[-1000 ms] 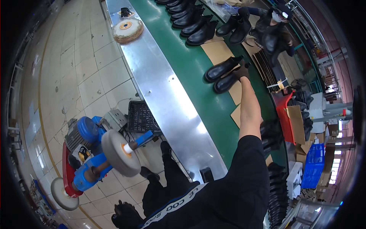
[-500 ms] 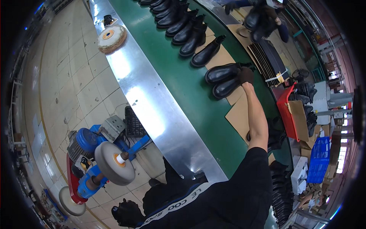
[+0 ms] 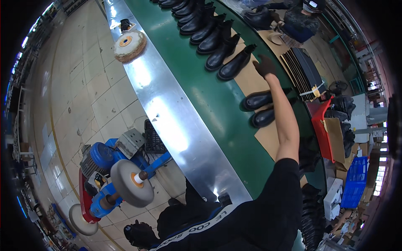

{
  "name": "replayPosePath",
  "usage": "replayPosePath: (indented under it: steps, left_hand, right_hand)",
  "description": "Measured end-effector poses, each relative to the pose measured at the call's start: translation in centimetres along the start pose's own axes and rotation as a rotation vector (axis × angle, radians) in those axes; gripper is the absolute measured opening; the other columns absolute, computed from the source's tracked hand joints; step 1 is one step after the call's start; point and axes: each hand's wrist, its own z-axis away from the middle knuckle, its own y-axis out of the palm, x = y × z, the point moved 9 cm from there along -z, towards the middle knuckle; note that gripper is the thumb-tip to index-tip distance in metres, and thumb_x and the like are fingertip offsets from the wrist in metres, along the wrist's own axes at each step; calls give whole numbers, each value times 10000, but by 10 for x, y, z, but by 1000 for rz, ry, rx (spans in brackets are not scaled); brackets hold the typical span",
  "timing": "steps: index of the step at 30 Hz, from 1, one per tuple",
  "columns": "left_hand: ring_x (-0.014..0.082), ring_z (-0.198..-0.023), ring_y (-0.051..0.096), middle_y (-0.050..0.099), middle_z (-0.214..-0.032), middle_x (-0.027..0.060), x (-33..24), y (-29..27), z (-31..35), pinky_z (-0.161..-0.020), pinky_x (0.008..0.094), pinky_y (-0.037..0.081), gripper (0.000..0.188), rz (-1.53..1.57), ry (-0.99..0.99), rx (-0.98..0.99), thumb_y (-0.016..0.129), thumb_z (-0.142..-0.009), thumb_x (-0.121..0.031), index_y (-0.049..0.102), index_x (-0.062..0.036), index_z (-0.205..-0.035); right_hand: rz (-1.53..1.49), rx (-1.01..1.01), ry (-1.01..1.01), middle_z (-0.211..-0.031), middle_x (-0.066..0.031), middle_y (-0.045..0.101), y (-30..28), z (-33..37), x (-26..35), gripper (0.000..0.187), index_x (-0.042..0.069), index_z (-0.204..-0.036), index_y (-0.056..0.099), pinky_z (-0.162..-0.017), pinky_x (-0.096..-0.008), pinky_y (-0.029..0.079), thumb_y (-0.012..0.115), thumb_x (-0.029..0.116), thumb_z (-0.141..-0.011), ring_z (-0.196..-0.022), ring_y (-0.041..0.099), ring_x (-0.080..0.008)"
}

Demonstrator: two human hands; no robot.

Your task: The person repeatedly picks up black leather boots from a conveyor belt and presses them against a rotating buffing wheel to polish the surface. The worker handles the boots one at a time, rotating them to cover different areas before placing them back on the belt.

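Observation:
My right hand (image 3: 264,68), in a dark brown glove, reaches over the far side of the green conveyor belt (image 3: 188,92). Its fingers and thumb are apart and hold nothing. Just left of it, a black ankle boot (image 3: 237,63) lies with its shaft top close to the fingertips. Nearer to me, two more black boots, one (image 3: 258,100) beside the other (image 3: 264,118), lie partly behind my right forearm. Brown cardboard (image 3: 248,79) lies under these boots. My left hand (image 3: 139,235), black-gloved, hangs low at the lower left; its finger position is unclear.
More black boots (image 3: 192,23) line the belt's far end. A metal ledge (image 3: 167,113) borders the belt, with a buffing wheel (image 3: 130,47) on it. A blue polishing machine (image 3: 102,154) stands on the floor at left. Across the belt are a co-worker (image 3: 299,25) and a red crate (image 3: 321,129).
My right hand has let go of the boot pair and moved farther along the belt, to the single boot. The pair lies closer to me. The co-worker's boots have moved left.

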Motion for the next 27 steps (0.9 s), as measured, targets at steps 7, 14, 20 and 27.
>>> replayPosePath:
  steps: [7, 14, 20, 27]
  left_hand:
    - [308, -1179, 531, 550, -1215, 190, -27, -32, 9, -1065, 395, 385, 464, -68, -2, -122, 572, -916, -236, 475, -2, -1305]
    - [310, -1182, 529, 543, -1228, 195, -40, -33, 5, -1067, 391, 381, 467, -94, -15, -144, 580, -910, -220, 471, 3, -1306]
    - [312, -1185, 527, 536, -1239, 200, -55, -37, -1, -1068, 387, 378, 470, -94, 62, -93, 587, -905, -206, 468, 8, -1306]
    - [314, -1188, 524, 529, -1251, 206, -66, -55, -3, -1070, 383, 374, 474, -91, 181, -7, 595, -898, -190, 464, 13, -1306]
  right_hand:
    - [-59, 214, 139, -1098, -283, 639, 98, -81, 81, 874, 180, -1515, 206, -902, -457, 506, 661, 178, -769, -1037, 636, -386]
    - [-48, 134, 152, -1077, -178, 674, 97, -90, 78, 372, 82, -1045, 705, -896, -446, 494, 649, 379, -828, -1034, 633, -352]
    - [31, 17, 186, -1009, -187, 680, 50, -28, 32, 350, 67, -970, 712, -874, -452, 501, 644, 379, -826, -993, 643, -354]
    - [53, -11, 177, -1083, -201, 655, -1, 57, 3, 503, 100, -1208, 609, -898, -445, 495, 686, 381, -798, -1034, 624, -363]
